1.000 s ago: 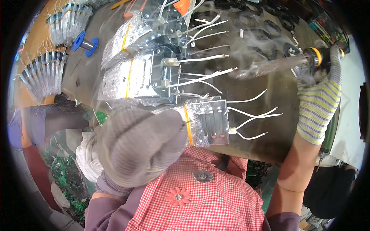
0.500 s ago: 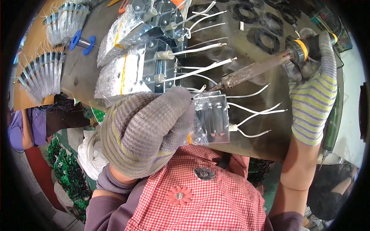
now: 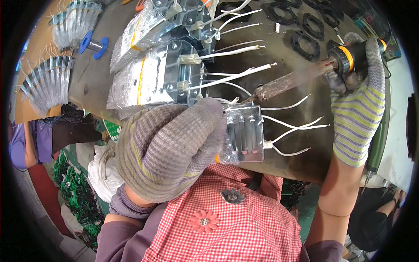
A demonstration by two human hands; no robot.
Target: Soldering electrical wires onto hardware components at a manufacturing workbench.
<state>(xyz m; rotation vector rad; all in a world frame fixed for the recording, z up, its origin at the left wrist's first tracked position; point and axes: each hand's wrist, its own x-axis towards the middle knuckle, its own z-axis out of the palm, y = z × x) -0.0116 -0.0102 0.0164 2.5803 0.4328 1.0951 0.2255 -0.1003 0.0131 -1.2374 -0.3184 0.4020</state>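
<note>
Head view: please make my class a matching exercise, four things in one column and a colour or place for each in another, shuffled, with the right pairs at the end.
Things
1. Spool
2. Iron
3. Apron
4. Left hand

Colours and places
A. Red and white checks
B. In a grey and yellow-green striped glove
C. Blue at its ends
D. Held in the right hand

Right pairs: 1-C, 2-D, 3-A, 4-B
</note>
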